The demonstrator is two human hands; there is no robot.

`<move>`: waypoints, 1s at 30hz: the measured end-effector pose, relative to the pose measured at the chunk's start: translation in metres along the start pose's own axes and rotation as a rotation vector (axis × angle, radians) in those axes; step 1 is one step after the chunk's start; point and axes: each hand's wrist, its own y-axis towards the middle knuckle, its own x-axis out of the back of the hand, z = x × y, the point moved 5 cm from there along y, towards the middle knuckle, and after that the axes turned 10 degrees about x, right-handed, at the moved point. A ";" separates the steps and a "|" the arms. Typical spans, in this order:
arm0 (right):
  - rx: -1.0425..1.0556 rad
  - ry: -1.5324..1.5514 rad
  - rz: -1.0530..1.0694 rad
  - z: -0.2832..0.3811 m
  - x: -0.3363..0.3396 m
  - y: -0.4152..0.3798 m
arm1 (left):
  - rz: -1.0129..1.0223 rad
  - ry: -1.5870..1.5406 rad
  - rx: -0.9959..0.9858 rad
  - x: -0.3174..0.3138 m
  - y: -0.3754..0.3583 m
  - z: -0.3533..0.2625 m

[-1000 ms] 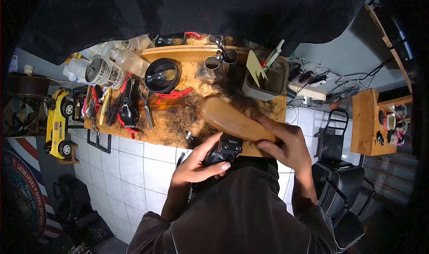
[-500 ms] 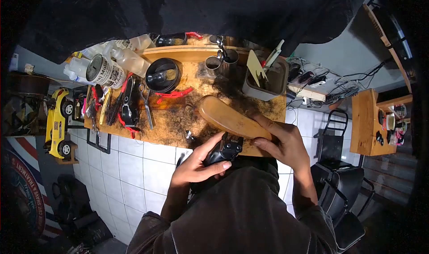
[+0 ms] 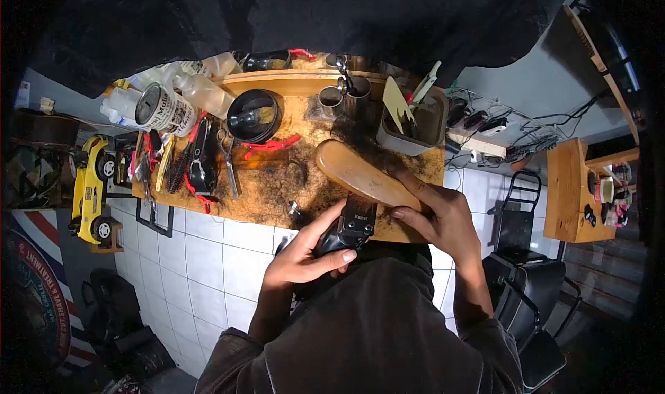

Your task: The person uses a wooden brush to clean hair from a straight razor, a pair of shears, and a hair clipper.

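Observation:
My left hand point(image 3: 309, 254) is wrapped round a black hair clipper point(image 3: 352, 229), its head pointing away from me. In my right hand point(image 3: 443, 221) is a wooden-backed brush point(image 3: 364, 177), gripped at its right end between thumb and fingers. The brush lies slantwise over the clipper's head, and its dark bristles touch the top of it. Both are over the front edge of a wooden table point(image 3: 260, 210) strewn with dark hair clippings.
Scissors point(image 3: 228, 160), another clipper point(image 3: 204, 162) and a black bowl point(image 3: 253, 115) sit at the table's left. Two metal cups point(image 3: 331, 97) stand at the back. A grey bin point(image 3: 420, 132) holds tools at the right. Black chair point(image 3: 528, 290) at right.
The brush has shifted slightly right and away from me, tilting so its bristles show. The clipper's head is turned a little more upward. Both hands keep their holds.

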 end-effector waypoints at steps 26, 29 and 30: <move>-0.425 0.094 0.022 -0.002 -0.009 -0.015 | -0.258 0.047 -0.213 0.007 0.002 -0.005; -0.227 0.263 -0.197 0.015 -0.001 -0.018 | -0.255 -0.084 -0.128 0.004 0.004 -0.007; -0.226 0.262 -0.197 0.019 0.000 -0.018 | -0.254 -0.084 -0.129 0.003 0.006 -0.005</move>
